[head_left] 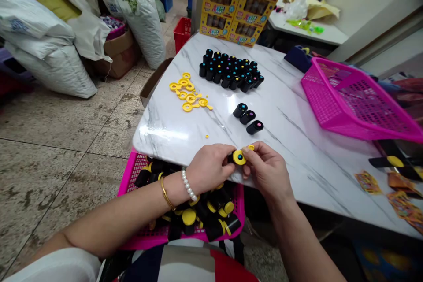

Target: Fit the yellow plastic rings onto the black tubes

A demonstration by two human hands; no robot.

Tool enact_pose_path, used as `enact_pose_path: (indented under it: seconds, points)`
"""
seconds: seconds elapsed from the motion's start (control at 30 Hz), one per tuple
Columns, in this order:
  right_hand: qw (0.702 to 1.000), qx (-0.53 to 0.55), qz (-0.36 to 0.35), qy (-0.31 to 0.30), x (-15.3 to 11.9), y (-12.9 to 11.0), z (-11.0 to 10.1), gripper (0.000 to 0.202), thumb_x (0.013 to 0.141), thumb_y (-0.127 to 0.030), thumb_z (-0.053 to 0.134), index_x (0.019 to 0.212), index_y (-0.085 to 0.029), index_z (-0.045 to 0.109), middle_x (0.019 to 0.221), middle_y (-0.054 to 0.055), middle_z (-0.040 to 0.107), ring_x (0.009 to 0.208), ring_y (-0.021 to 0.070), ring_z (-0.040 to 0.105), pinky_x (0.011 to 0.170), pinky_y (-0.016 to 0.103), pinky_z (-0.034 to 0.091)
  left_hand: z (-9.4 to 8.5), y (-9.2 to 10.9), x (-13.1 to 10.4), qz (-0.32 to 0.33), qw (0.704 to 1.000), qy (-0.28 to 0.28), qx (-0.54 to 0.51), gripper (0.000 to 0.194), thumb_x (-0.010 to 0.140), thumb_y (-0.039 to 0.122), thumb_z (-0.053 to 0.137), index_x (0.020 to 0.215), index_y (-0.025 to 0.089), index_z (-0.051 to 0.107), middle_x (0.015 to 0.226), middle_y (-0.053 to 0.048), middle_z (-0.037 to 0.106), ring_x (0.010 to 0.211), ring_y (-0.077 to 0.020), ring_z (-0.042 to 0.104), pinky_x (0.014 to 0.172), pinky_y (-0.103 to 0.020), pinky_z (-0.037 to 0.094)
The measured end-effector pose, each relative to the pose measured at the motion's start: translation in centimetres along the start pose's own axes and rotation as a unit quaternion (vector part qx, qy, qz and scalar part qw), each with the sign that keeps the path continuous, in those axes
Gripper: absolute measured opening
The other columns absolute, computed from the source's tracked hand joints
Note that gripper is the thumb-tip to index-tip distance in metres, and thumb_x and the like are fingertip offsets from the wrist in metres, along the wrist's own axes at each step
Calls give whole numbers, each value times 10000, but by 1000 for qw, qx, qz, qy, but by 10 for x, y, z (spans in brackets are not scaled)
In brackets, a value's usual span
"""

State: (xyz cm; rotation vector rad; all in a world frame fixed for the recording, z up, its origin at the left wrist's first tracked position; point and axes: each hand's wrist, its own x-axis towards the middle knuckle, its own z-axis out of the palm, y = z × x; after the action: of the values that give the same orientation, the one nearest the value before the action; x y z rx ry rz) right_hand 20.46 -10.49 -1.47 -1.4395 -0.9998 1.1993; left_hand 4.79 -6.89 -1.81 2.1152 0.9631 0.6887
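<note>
My left hand, with a pearl bracelet and a gold bangle at the wrist, is closed round a small black cylinder. A yellow ring-shaped piece sits at the cylinder's end, with a blue dot showing through its hole. The thumb and fingers of my right hand pinch this yellow ring piece near its tab. Three black cylinders with coloured dots stand just beyond my hands. Farther off is a dense group of similar cylinders. Several loose yellow ring pieces lie at the left.
A pink basket of black cylinders with yellow caps is below the table edge. Another pink basket stands at the right of the marble-patterned table. Yellow boxes are stacked at the far end. White sacks fill the left floor.
</note>
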Motion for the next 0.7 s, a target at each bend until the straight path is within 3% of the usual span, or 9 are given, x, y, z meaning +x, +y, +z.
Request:
enact_pose_path:
  seconds: [0.17, 0.33, 0.43, 0.57, 0.7]
  points:
    - [1000, 21, 4, 12, 0, -2, -1, 223, 800, -352, 669, 721, -200, 527, 497, -49, 566, 377, 81, 453, 398, 193, 380, 1, -2, -1, -9, 1000, 14, 13, 94, 756, 145, 584, 838, 174, 620, 716, 8, 609, 657, -134, 541, 614, -236, 390]
    - [998, -54, 2, 32, 0, -6, 4, 224, 766, -360, 707, 725, -188, 569, 459, -49, 535, 377, 75, 437, 384, 181, 351, 0, -3, 1, -10, 1000, 0, 7, 52, 764, 148, 565, 786, 174, 604, 735, -2, 628, 679, -146, 562, 621, -242, 402]
    - [994, -87, -16, 64, 0, -7, 8, 227, 732, -369, 734, 750, -193, 593, 527, -30, 586, 413, 95, 487, 386, 196, 391, 0, -4, 0, -11, 1000, -1, -1, 81, 773, 150, 561, 822, 175, 620, 759, -8, 642, 699, -151, 573, 639, -245, 415]
    - [993, -99, -23, 60, -1, -8, 11, 234, 752, -382, 713, 734, -201, 566, 508, -31, 593, 423, 117, 540, 433, 223, 454, -1, -2, -2, -7, 1000, 4, -9, 79, 769, 150, 561, 808, 172, 627, 769, -14, 647, 705, -150, 573, 656, -248, 419]
    - [992, -100, -39, 60, -3, -8, 13, 242, 759, -378, 706, 742, -204, 538, 592, -28, 617, 460, 107, 557, 460, 220, 471, -11, 1, -2, -6, 997, -14, -75, 144, 818, 199, 519, 834, 169, 659, 679, 11, 627, 589, -108, 530, 574, -218, 385]
